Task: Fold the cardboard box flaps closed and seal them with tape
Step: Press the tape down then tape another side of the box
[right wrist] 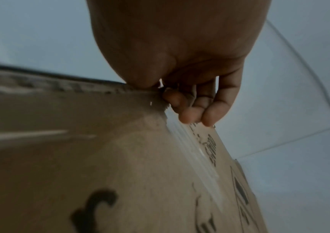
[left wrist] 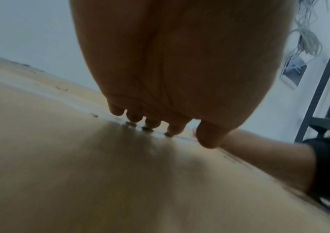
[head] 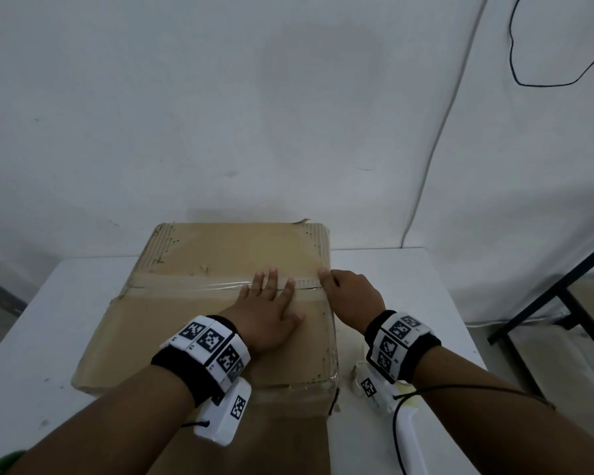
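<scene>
A brown cardboard box [head: 192,337] stands on the white table [head: 48,320] with its top flaps folded shut. A strip of clear tape [head: 192,284] runs across the centre seam. My left hand [head: 271,299] lies flat on the box top [left wrist: 60,157], fingers spread over the tape near its right end. My right hand [head: 350,293] is at the box's right edge where the seam ends. Its thumb rests on the top edge, and its fingers [right wrist: 192,116] press the tape [right wrist: 196,154] where it runs down the printed side of the box [right wrist: 100,157].
A white object [head: 410,440] lies on the table under my right forearm, mostly hidden. A black metal frame [head: 563,293] stands to the right of the table. A white wall with a hanging cable [head: 436,149] is close behind the box. Something green [head: 0,464] shows at the bottom left.
</scene>
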